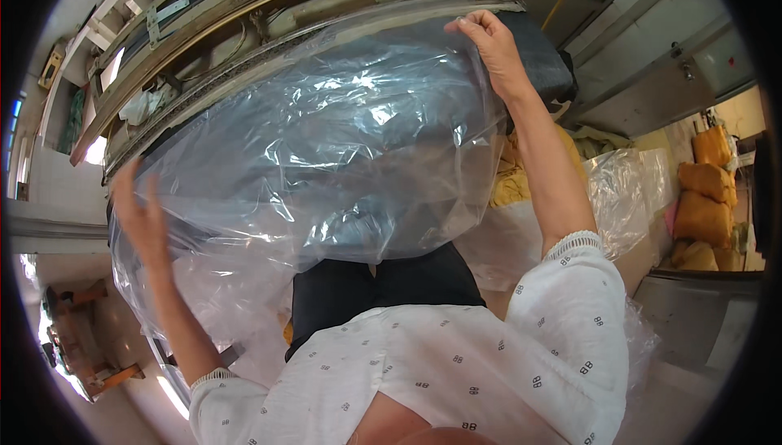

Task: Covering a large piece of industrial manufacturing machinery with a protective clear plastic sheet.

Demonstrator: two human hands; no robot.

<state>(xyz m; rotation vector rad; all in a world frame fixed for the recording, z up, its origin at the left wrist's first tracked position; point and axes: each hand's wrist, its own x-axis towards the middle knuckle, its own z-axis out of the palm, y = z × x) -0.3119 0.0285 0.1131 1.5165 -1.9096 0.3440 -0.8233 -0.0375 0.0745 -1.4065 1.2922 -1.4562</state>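
A large clear plastic bag is spread wide in front of me, with a dark fabric bundle showing through and past its right end. My right hand grips the bag's upper right edge, fingers closed on the film. My left hand is at the bag's lower left side, fingers spread, pressed against or behind the plastic. Whether it pinches the film I cannot tell. Dark fabric lies on my lap below the bag.
A long machine frame with rails and wires runs behind the bag. Yellow cloth and more clear plastic lie to the right. Stuffed yellow sacks stand at the far right beside a grey bin.
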